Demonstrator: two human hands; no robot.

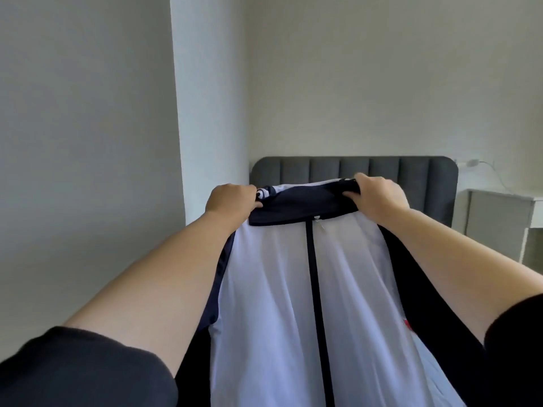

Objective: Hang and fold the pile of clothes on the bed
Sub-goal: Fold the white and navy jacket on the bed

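I hold a white zip-up jacket with dark navy collar, side panels and a dark zip line up in front of me. My left hand grips the left end of the collar. My right hand grips the right end. The jacket hangs down between my outstretched arms, zip pull just under the collar. It covers the bed surface and any pile of clothes.
A dark grey padded headboard stands against the far wall behind the jacket. A white side table sits at the right, with a cable and plug on the wall above it. A wall corner juts out on the left.
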